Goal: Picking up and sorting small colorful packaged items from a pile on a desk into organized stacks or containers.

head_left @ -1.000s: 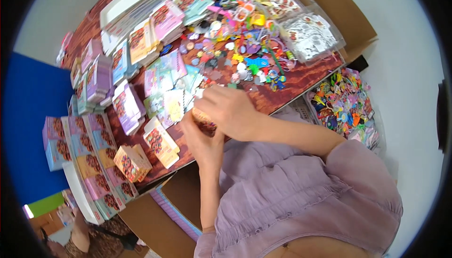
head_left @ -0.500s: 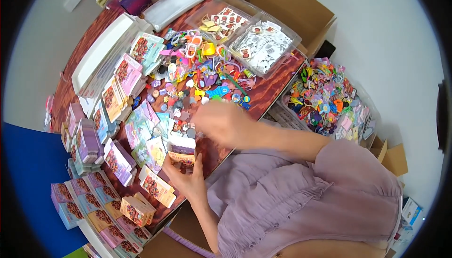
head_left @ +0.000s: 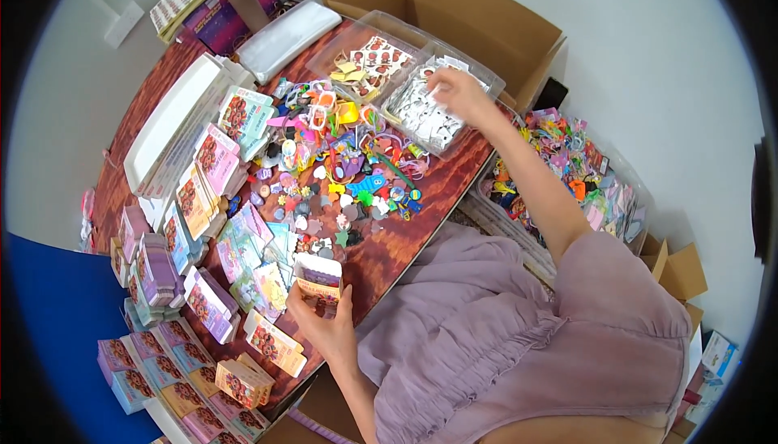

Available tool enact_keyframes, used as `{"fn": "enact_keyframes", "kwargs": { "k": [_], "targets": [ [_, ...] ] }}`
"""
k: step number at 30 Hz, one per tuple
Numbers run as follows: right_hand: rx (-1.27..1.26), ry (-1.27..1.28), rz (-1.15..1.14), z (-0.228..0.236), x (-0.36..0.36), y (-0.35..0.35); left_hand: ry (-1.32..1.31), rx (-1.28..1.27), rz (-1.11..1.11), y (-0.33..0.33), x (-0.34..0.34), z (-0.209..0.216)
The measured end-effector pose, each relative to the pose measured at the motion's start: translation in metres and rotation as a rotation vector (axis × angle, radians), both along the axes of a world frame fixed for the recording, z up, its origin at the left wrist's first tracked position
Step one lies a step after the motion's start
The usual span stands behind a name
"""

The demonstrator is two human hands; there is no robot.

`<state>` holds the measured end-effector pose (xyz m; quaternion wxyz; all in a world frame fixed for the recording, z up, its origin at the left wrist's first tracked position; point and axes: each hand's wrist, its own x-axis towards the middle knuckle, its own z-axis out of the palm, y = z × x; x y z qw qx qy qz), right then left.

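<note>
My left hand [head_left: 328,332] grips a small open-topped orange carton [head_left: 318,285] upright near the table's front edge; something purple shows inside it. My right hand [head_left: 460,97] is over the clear plastic tray of white printed slips [head_left: 425,124] at the far right of the table. Its fingers are curled together, and whatever is between them is too small to make out. Left of the carton lie pastel printed packets [head_left: 255,254]. Beyond it spreads a pile of small colourful trinkets [head_left: 340,148], with flat charms and beads at its near side.
Folded cartons [head_left: 198,193] stand in a row on the left, beside a long white box [head_left: 174,128]. Filled-looking cartons [head_left: 182,391] are lined up at lower left. A second clear tray [head_left: 369,59] holds picture stickers. Right of the table is a bin of trinkets [head_left: 559,168]; behind is a cardboard box [head_left: 486,23].
My right hand has moved from above the charms beside the carton, away and to the right, to the tray of white slips. My left hand keeps its hold on the carton.
</note>
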<state>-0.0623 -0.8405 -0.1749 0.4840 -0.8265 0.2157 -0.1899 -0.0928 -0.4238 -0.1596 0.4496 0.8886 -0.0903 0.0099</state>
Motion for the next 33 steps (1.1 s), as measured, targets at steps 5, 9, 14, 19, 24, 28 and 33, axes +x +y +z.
{"fn": "enact_keyframes", "kwargs": {
  "k": [5, 9, 14, 19, 24, 28, 33],
  "targets": [
    [-0.369, 0.244, -0.070, 0.027, -0.006, -0.032, -0.009, 0.018, -0.023, -0.001, 0.001, 0.002],
    [-0.398, 0.330, 0.023, 0.034, -0.015, -0.028, -0.025, -0.010, -0.051, -0.001, 0.000, 0.002],
    [-0.012, 0.139, 0.214, 0.031, -0.022, -0.030, -0.001, 0.005, -0.045, 0.005, -0.004, 0.000],
    [0.305, 0.179, 0.164, 0.050, -0.026, 0.001, 0.071, -0.051, -0.078, -0.002, -0.005, 0.004],
    [0.252, 0.204, 0.143, 0.049, -0.023, -0.001, -0.023, -0.026, -0.113, -0.005, -0.007, 0.003],
    [0.157, 0.202, 0.112, 0.045, -0.027, -0.018, 0.074, -0.038, -0.096, 0.002, -0.011, 0.001],
    [-0.176, 0.240, 0.303, 0.039, -0.026, -0.049, 0.056, -0.019, -0.111, -0.001, -0.010, 0.005]
  ]
}}
